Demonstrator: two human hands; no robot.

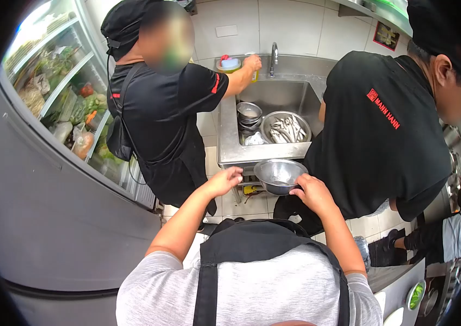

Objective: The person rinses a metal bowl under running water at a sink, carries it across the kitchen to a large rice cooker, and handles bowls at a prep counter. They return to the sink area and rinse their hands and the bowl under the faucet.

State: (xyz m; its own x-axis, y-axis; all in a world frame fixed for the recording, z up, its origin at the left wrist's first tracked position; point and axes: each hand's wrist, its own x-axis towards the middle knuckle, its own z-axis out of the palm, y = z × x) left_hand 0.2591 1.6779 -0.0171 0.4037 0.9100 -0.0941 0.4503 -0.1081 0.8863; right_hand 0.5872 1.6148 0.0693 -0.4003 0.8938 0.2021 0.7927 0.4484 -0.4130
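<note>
barehanded, the person's right hand (314,194) pinches the right side of a metal bowl (278,185) at its rim, thumb and bent fingers closed on the wall. the left hand (223,182) hovers off the bowl's other side, fingers loosely curled, with a gap to the thumb and nothing held. the bowl is at the front edge of a steel sink (230,155), toward that edge's right half; whether it touches the metal is hard to tell from overhead. thin-walled and stiff, it should feel light, though smooth sides could turn slippery if wet; the rolled rim, taken on opposite sides, looks the surest hold.

inside the sink, a wide basin (264,126) of small silvery fish (287,129) sits near the front, beside stacked bowls (249,111) by the left wall. a faucet (274,58) stands at the back edge. near the back left corner, a co-worker in black (157,103) has a hand on a yellow bottle (255,76), while another co-worker (374,130) leans at the sink's right side. an upright refrigerator (51,179) stocked with produce stands at far left.
</note>
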